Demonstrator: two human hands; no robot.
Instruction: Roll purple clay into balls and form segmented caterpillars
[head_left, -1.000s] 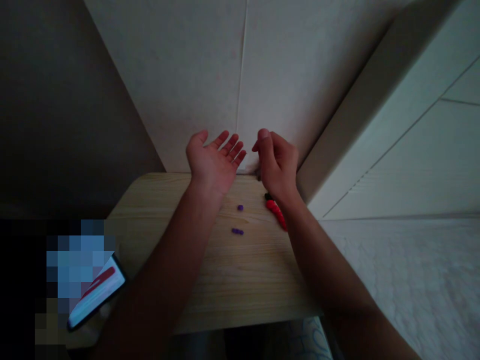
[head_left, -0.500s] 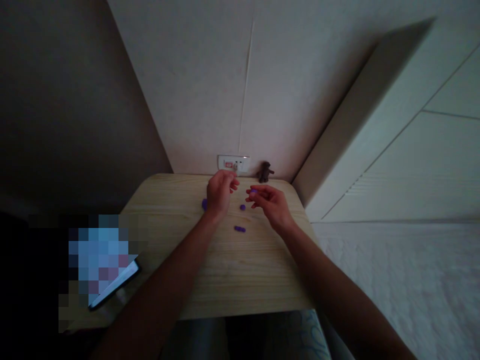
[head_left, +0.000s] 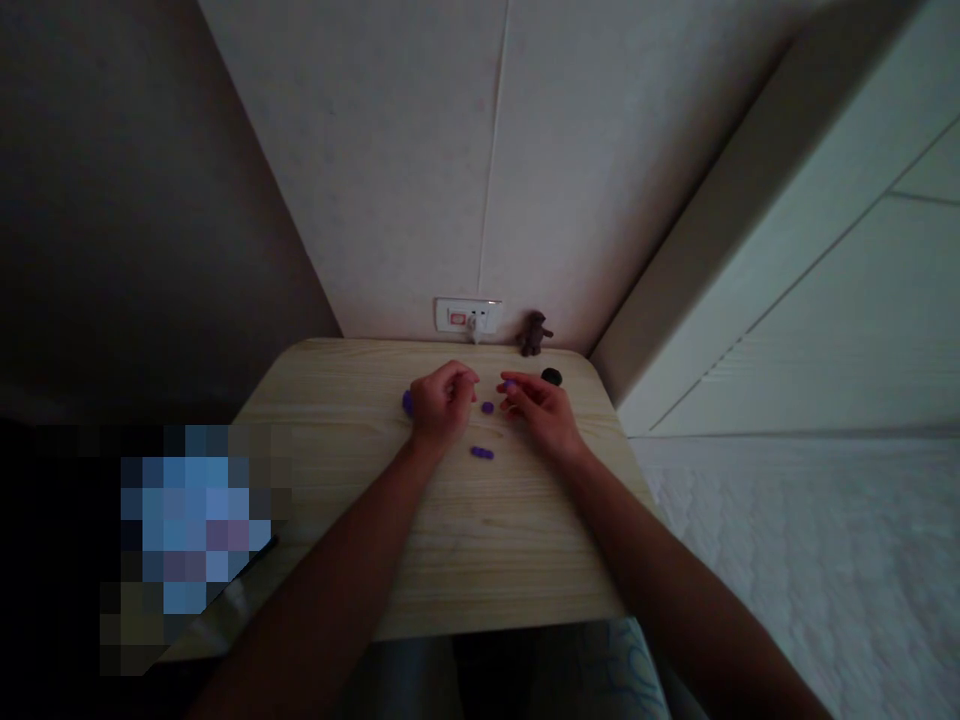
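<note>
My right hand point(head_left: 541, 408) pinches a small purple piece point(head_left: 510, 385), which looks like modelling clay, between thumb and fingertips. Across from it, my left hand point(head_left: 441, 402) is closed, its fingers curled in toward the thumb; anything inside them is hidden. A larger purple lump point(head_left: 407, 402) shows partly from behind the left hand. Between both hands a small round purple piece point(head_left: 487, 407) lies on the wooden tabletop point(head_left: 495, 540). Nearer to me is a short purple strip point(head_left: 482, 453) that looks like small lumps joined in a row.
A dark brown bear-shaped figure point(head_left: 534, 333) stands at the back, close to the wall. Beside my right hand sits a black round object point(head_left: 551, 377). A wall socket point(head_left: 469, 316) holds a plug. At the left lies a device with a blurred-out screen point(head_left: 191, 520).
My left hand has come slightly down and its fingers have drawn closer together. My right hand still pinches the purple piece. The black round object now shows beside it; the view has shifted slightly.
</note>
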